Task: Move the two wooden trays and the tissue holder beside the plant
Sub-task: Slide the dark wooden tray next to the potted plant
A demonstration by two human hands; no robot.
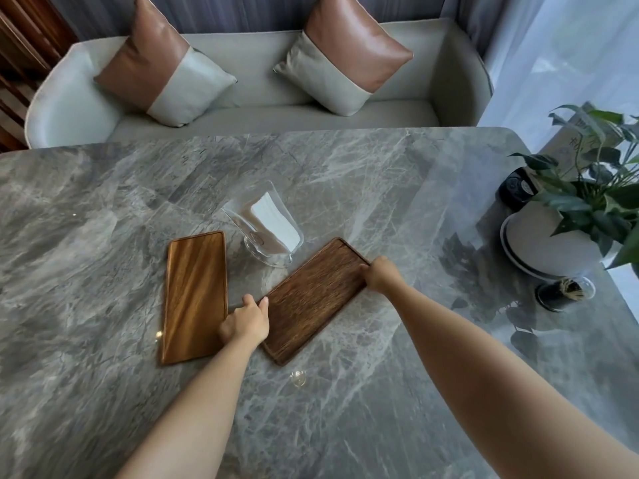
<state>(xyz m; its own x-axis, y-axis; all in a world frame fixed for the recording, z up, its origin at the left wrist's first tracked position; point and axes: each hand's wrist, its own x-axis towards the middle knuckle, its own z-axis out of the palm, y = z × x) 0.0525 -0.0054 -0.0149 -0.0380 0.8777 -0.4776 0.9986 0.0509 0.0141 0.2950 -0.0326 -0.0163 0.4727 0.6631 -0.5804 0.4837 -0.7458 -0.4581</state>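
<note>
Both hands (245,321) (380,274) grip the dark tray's (311,299) opposite edges.

A grey marble counter (103,209) with pale veins fills most of the view. Behind it stands a light grey sofa (69,108) with rounded arms, and on it lean 2 cushions (162,63), each half brown leather and half grey cloth. Behind the sofa hang grey-blue curtains (242,12). At the right, bright daylight comes through a sheer white curtain (570,57).
</note>
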